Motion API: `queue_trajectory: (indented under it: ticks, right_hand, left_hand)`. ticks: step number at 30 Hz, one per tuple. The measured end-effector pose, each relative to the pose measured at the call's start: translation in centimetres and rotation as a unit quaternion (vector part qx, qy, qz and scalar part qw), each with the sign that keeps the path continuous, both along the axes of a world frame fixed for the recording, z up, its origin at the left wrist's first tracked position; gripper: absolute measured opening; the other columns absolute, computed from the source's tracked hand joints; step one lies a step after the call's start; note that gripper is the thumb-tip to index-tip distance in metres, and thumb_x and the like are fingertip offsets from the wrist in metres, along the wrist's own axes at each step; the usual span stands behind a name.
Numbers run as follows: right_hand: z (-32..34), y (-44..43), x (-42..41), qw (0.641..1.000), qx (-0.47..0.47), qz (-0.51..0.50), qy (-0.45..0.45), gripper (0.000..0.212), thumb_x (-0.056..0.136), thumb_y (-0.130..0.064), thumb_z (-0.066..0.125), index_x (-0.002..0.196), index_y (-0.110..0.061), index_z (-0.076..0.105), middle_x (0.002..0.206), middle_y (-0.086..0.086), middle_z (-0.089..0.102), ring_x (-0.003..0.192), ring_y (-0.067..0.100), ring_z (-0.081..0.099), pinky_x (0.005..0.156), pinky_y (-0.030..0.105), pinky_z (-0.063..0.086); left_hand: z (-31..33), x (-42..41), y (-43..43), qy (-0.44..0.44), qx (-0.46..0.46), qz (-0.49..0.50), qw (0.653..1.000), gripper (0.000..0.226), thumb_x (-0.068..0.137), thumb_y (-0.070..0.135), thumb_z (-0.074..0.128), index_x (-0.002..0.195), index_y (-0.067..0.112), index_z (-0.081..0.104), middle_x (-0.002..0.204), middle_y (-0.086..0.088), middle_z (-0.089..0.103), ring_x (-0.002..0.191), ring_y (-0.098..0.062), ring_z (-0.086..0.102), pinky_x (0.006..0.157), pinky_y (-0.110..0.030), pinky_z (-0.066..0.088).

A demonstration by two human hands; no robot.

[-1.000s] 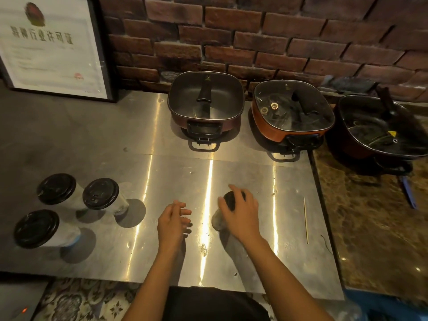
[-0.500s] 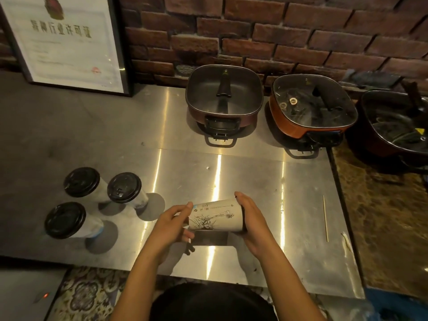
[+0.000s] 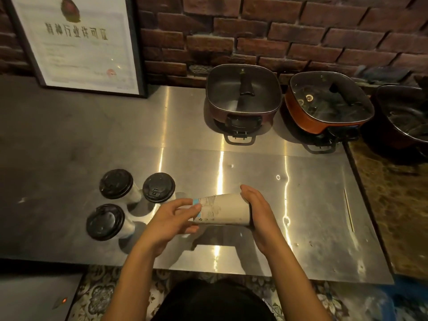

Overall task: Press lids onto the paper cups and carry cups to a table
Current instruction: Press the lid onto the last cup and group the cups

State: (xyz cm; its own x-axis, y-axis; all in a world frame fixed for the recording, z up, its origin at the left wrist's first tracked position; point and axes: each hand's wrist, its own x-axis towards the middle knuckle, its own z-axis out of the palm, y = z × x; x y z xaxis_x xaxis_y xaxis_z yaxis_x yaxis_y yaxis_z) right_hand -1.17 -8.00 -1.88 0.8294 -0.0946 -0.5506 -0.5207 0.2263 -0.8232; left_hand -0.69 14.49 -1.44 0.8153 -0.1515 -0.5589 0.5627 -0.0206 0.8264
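Here, your left hand (image 3: 172,220) and right hand (image 3: 258,210) clamp a paper cup (image 3: 223,210) sideways between them | above the steel surface (image 3: 301,205) | three lidded cups (image 3: 159,187) just left of your left hand.

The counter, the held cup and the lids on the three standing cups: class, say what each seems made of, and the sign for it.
Counter: brushed metal, likely stainless steel; bright streaks of reflected light run across it.
Held cup: paper, matt white with a printed drawing and a blue band.
Lids: probably black plastic, moulded, with a slight sheen and raised rims.
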Motion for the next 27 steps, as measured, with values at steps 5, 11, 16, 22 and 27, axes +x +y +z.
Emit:
queue_trajectory:
  ticks: [5,11,16,22,27]
  right_hand:
    - [0.8,2.7,-0.6,1.0,-0.013,-0.012,-0.009,0.015,0.088,-0.052,0.063,0.099,-0.051,0.073,0.119,-0.002,0.069,0.108,0.022,0.066,0.079,0.037,0.057]
    - [1.7,5.8,-1.5,0.999,-0.027,-0.016,-0.033,0.036,0.078,-0.054,0.065,0.112,-0.046,0.072,0.12,-0.008,0.069,0.101,0.013,0.065,0.064,0.022,0.052]
    - [2.1,8.0,-2.0,0.998,-0.028,-0.026,-0.042,0.032,0.079,-0.052,0.064,0.109,-0.045,0.072,0.117,0.0,0.07,0.1,0.018,0.067,0.055,0.018,0.051]
    - [2.0,10.0,-2.5,0.998,-0.023,-0.027,-0.053,0.034,0.079,-0.053,0.065,0.111,-0.044,0.072,0.116,0.006,0.07,0.093,0.017,0.068,0.052,0.02,0.051]
    - [2.1,11.1,-2.6,0.998,-0.02,-0.024,-0.063,0.037,0.08,-0.052,0.064,0.114,-0.041,0.072,0.115,0.006,0.07,0.091,0.017,0.068,0.05,0.018,0.05]
  left_hand:
    - [1.1,0.1,3.0,0.002,-0.019,-0.01,1.0,0.05,0.071,0.04,0.082,0.117,0.024,0.072,0.101,-0.002,0.081,0.094,-0.027,0.079,0.075,-0.031,0.064]
    - [2.2,0.2,6.1,-0.027,-0.003,-0.041,0.999,0.042,0.08,0.021,0.082,0.12,0.018,0.07,0.112,-0.006,0.078,0.102,-0.025,0.077,0.076,-0.031,0.064]
    - [3.2,0.1,7.8,0.015,0.017,-0.056,0.998,0.034,0.089,0.033,0.074,0.12,0.02,0.068,0.114,-0.013,0.072,0.083,-0.031,0.08,0.069,-0.03,0.065]
    - [3.9,-0.5,10.6,-0.017,-0.042,-0.052,0.998,0.04,0.085,0.007,0.079,0.122,0.014,0.064,0.11,-0.01,0.079,0.098,-0.026,0.078,0.072,-0.031,0.065]
    - [3.9,-0.7,11.5,-0.007,-0.055,-0.018,0.998,0.029,0.089,0.015,0.075,0.117,0.014,0.067,0.106,-0.011,0.079,0.091,-0.03,0.08,0.065,-0.03,0.064]
